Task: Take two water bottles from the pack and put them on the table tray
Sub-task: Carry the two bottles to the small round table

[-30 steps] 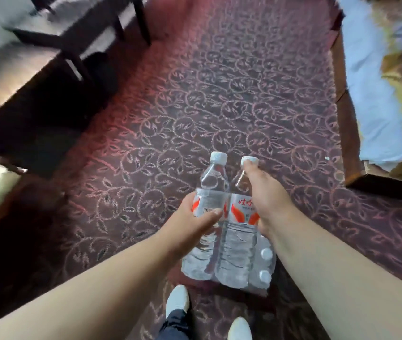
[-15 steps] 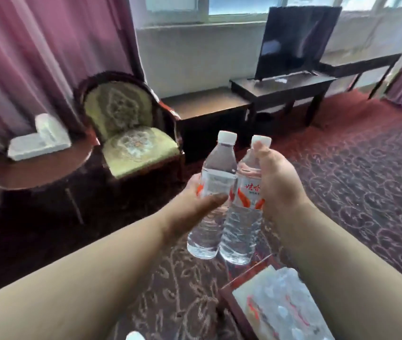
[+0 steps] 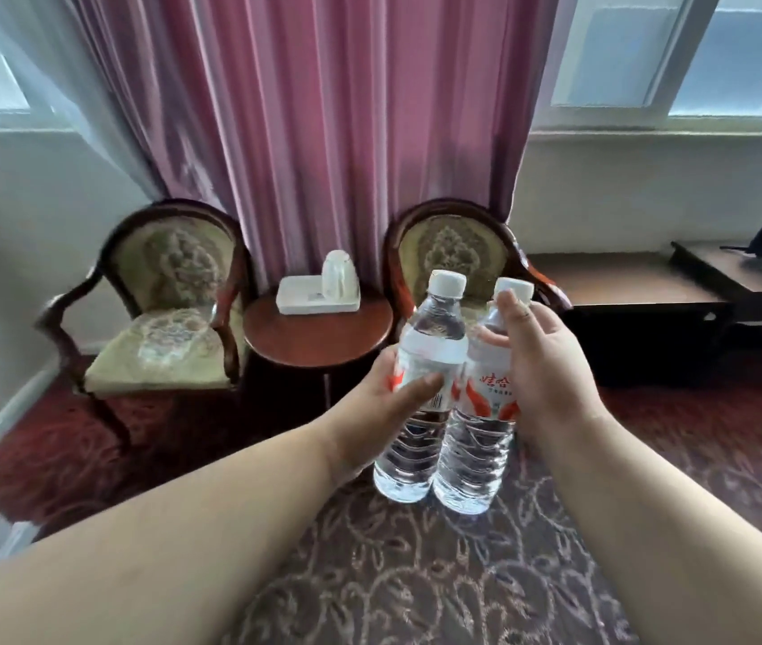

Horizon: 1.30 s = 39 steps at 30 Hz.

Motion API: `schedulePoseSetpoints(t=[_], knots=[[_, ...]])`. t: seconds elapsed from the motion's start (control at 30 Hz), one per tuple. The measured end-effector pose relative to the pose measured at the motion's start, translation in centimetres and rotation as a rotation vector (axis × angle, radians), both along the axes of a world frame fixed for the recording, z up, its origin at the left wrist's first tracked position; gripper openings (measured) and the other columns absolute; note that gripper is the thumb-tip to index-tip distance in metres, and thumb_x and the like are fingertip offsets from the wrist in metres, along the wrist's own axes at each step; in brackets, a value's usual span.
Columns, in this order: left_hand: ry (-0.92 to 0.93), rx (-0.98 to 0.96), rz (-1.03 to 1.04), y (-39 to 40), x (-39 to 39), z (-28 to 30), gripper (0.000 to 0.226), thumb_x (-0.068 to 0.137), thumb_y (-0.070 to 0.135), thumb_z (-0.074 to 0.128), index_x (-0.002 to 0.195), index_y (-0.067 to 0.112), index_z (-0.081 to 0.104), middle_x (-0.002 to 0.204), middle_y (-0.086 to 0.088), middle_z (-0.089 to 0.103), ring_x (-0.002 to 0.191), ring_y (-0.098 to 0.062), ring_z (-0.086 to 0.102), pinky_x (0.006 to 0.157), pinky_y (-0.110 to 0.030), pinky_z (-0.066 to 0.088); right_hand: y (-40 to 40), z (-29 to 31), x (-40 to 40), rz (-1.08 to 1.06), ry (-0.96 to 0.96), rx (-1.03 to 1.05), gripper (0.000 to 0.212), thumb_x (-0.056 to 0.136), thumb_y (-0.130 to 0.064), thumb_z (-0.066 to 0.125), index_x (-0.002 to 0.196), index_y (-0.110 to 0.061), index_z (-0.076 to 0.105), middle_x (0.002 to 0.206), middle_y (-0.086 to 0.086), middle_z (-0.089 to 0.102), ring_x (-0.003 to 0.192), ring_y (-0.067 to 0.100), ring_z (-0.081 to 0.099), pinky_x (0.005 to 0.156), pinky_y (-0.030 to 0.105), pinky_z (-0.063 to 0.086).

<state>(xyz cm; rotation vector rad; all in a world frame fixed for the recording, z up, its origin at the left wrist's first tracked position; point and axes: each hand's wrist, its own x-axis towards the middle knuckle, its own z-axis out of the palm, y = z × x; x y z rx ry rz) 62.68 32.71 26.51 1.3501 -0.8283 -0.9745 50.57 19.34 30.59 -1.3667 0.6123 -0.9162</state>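
I hold two clear water bottles with white caps and red-and-white labels upright, side by side in front of me. My left hand [image 3: 384, 402] grips the left bottle [image 3: 421, 365] around its label. My right hand [image 3: 542, 365] grips the right bottle [image 3: 477, 439] at the shoulder, one finger up by the cap. Beyond them stands a small round wooden table [image 3: 318, 332] carrying a white tray [image 3: 304, 300] with an upturned glass [image 3: 339, 277] on it. The pack is out of view.
Two upholstered armchairs flank the table, one at left [image 3: 170, 309] and one at right [image 3: 453, 244] partly behind the bottles. A pink curtain [image 3: 323, 109] hangs behind. A low dark bench [image 3: 625, 290] and a TV stand [image 3: 751, 267] lie to the right. Patterned carpet [image 3: 416, 574] covers the floor.
The view has swung from the floor and the pack up and leftward to the round table between the chairs. Both hands keep their grip on the bottles, now raised.
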Motion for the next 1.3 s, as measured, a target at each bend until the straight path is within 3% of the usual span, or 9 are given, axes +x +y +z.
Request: schedulePoseSetpoints(t=[0.23, 0.33, 0.5, 0.67, 0.77, 0.83, 0.97, 1.2, 1.3], knots=[[-0.250, 0.103, 0.004, 1.2, 14.0, 1.0, 0.080, 0.069, 0.069, 0.076, 0.137, 0.036, 0.048, 0.126, 0.003, 0.070, 0.118, -0.015, 0.065, 0.106, -0.046, 0.046, 0.5, -1.0, 12.9, 0.054, -0.042, 0.068, 0.030, 0.079, -0.060, 0.071, 0.076, -0.031, 0.074, 0.080, 0.004, 0.078, 0.071, 0.024, 0.077, 0.060, 0.039, 0.061], [-0.302, 0.112, 0.000, -0.1, 18.3, 0.5, 0.066, 0.076, 0.056, 0.079, 0.133, 0.034, 0.053, 0.122, 0.006, 0.072, 0.113, -0.009, 0.067, 0.102, -0.041, 0.050, -0.8, -1.7, 17.1, 0.080, -0.010, 0.040, 0.032, 0.079, -0.062, 0.070, 0.077, -0.030, 0.072, 0.082, 0.004, 0.078, 0.075, 0.025, 0.077, 0.064, 0.044, 0.063], [-0.314, 0.129, 0.013, -4.2, 25.0, -0.9, 0.065, 0.082, 0.042, 0.078, 0.139, 0.024, 0.051, 0.129, 0.001, 0.069, 0.119, -0.014, 0.065, 0.105, -0.047, 0.048, -5.4, -3.3, 24.2, 0.128, 0.006, 0.060, 0.028, 0.079, -0.059, 0.070, 0.081, -0.031, 0.073, 0.084, 0.003, 0.079, 0.081, 0.024, 0.078, 0.061, 0.035, 0.060], [-0.352, 0.197, 0.057, -10.4, 33.7, -0.6, 0.069, 0.076, 0.052, 0.083, 0.135, 0.039, 0.051, 0.126, 0.012, 0.070, 0.118, -0.005, 0.064, 0.102, -0.039, 0.049, -12.7, -4.1, 33.4, 0.188, 0.038, -0.005, 0.023, 0.077, -0.057, 0.071, 0.084, -0.035, 0.073, 0.081, -0.003, 0.079, 0.074, 0.015, 0.076, 0.059, 0.030, 0.057], [-0.346, 0.250, 0.134, -13.5, 38.9, 0.2, 0.061, 0.075, 0.051, 0.084, 0.126, 0.053, 0.050, 0.116, 0.021, 0.072, 0.105, 0.004, 0.067, 0.084, -0.020, 0.054, -16.8, -3.7, 39.4, 0.254, 0.082, -0.033, 0.021, 0.076, -0.055, 0.074, 0.088, -0.038, 0.071, 0.084, -0.003, 0.079, 0.076, 0.017, 0.077, 0.063, 0.039, 0.061], [-0.353, 0.275, 0.172, -15.3, 42.0, 0.4, 0.061, 0.074, 0.053, 0.084, 0.125, 0.055, 0.050, 0.112, 0.021, 0.073, 0.100, 0.002, 0.069, 0.079, -0.019, 0.055, -19.2, -3.7, 43.2, 0.299, 0.109, -0.048, 0.026, 0.076, -0.057, 0.074, 0.093, -0.039, 0.070, 0.090, 0.000, 0.079, 0.081, 0.021, 0.078, 0.074, 0.051, 0.063], [-0.349, 0.295, 0.239, -17.8, 47.8, -1.1, 0.054, 0.073, 0.052, 0.085, 0.116, 0.055, 0.052, 0.104, 0.027, 0.070, 0.093, 0.017, 0.064, 0.070, -0.004, 0.048, -22.2, -5.1, 49.8, 0.369, 0.151, -0.082, 0.027, 0.077, -0.059, 0.074, 0.099, -0.043, 0.069, 0.096, -0.003, 0.079, 0.086, 0.019, 0.078, 0.079, 0.054, 0.061], [-0.303, 0.341, 0.205, -20.9, 58.7, -5.9, 0.067, 0.077, 0.041, 0.085, 0.132, 0.035, 0.049, 0.110, 0.017, 0.070, 0.093, 0.015, 0.065, 0.073, -0.003, 0.046, -24.9, -9.3, 60.5, 0.345, 0.283, -0.111, 0.047, 0.077, -0.065, 0.073, 0.108, -0.032, 0.064, 0.101, 0.004, 0.077, 0.088, 0.022, 0.077, 0.078, 0.059, 0.060], [-0.309, 0.328, 0.162, -22.1, 64.6, -7.5, 0.064, 0.078, 0.039, 0.085, 0.130, 0.036, 0.048, 0.114, 0.013, 0.071, 0.101, 0.004, 0.067, 0.085, -0.017, 0.050, -25.7, -10.2, 65.8, 0.310, 0.318, -0.106, 0.041, 0.081, -0.056, 0.073, 0.109, -0.028, 0.063, 0.103, 0.009, 0.075, 0.093, 0.029, 0.075, 0.081, 0.062, 0.058]])
